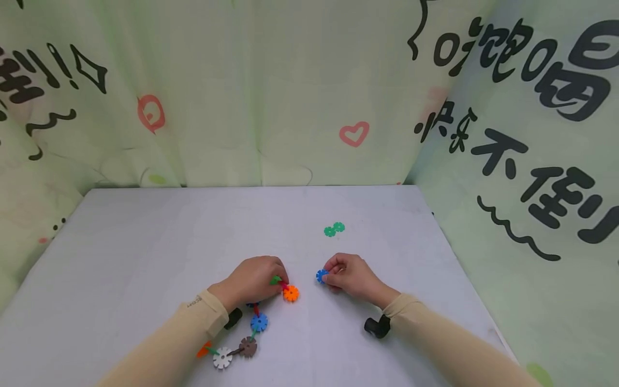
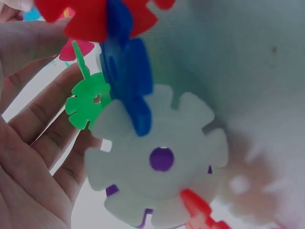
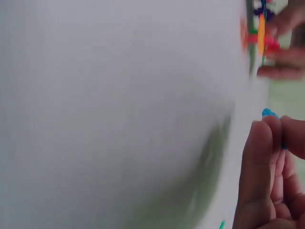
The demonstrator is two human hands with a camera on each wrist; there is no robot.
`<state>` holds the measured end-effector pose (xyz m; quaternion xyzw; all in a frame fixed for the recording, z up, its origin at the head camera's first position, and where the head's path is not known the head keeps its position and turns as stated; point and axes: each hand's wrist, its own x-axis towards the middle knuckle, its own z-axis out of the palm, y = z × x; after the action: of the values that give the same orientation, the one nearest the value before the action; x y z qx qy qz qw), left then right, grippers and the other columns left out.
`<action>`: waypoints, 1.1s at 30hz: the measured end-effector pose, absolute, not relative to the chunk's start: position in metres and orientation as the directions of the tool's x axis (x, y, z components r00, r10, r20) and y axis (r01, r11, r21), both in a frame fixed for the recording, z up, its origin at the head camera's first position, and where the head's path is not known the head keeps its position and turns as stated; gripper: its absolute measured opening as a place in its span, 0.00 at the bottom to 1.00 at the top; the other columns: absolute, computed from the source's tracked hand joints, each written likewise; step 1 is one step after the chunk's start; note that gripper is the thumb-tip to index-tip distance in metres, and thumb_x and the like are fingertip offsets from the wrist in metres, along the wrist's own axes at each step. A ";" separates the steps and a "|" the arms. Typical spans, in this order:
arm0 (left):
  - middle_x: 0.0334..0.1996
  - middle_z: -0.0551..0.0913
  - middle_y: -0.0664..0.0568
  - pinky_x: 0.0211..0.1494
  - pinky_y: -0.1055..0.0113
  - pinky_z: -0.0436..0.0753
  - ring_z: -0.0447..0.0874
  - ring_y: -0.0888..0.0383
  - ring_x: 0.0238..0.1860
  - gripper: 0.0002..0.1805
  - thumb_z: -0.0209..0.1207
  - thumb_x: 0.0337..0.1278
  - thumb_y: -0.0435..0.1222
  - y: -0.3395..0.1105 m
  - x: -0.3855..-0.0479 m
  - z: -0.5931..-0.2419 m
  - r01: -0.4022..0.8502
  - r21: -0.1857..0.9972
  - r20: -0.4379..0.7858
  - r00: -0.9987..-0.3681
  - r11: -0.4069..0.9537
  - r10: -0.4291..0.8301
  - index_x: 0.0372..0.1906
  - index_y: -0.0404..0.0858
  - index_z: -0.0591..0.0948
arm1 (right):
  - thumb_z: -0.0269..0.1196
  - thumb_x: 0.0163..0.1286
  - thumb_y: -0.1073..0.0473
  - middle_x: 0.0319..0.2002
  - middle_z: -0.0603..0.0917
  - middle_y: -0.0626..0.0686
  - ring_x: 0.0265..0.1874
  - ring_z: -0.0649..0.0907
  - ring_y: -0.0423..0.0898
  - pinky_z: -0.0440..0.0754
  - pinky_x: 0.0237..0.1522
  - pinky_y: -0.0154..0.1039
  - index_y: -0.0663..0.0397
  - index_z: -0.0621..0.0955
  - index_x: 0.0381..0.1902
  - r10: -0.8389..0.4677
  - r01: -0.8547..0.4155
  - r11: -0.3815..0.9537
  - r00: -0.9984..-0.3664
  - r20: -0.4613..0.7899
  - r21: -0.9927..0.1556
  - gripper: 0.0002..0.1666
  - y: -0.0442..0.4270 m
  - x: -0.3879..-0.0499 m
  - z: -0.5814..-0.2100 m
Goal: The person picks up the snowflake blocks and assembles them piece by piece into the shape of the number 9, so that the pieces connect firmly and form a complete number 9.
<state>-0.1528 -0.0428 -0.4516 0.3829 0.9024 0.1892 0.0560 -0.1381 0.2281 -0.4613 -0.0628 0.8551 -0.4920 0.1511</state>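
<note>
My left hand grips a chain of slotted plastic snowflake discs near its orange disc. The chain trails under my wrist, past a blue disc, a brown disc and a white disc. In the left wrist view, a pale disc, a green disc and a red disc hang close to the palm; the fingertips are partly hidden. To the right, apart from the chain, my right hand pinches a single blue snowflake disc between thumb and fingers, mostly covered in the right wrist view.
Two green snowflake discs lie side by side on the white table, beyond my right hand. Printed curtains enclose the table's back and sides. A black wrist device sits beneath my right wrist.
</note>
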 end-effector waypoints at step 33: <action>0.35 0.86 0.59 0.45 0.63 0.82 0.83 0.58 0.38 0.02 0.72 0.54 0.36 -0.043 -0.153 -0.460 0.723 0.330 0.131 -0.672 0.607 0.729 0.32 0.44 0.90 | 0.75 0.57 0.61 0.19 0.78 0.36 0.20 0.76 0.33 0.76 0.24 0.31 0.45 0.80 0.24 -0.335 -0.311 0.742 -0.939 0.072 -0.594 0.13 0.177 -0.097 -0.468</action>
<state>-0.1532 -0.0432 -0.4603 0.4049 0.8964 0.1802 0.0082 -0.0970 0.1769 -0.4679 -0.1730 0.9332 -0.3144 0.0196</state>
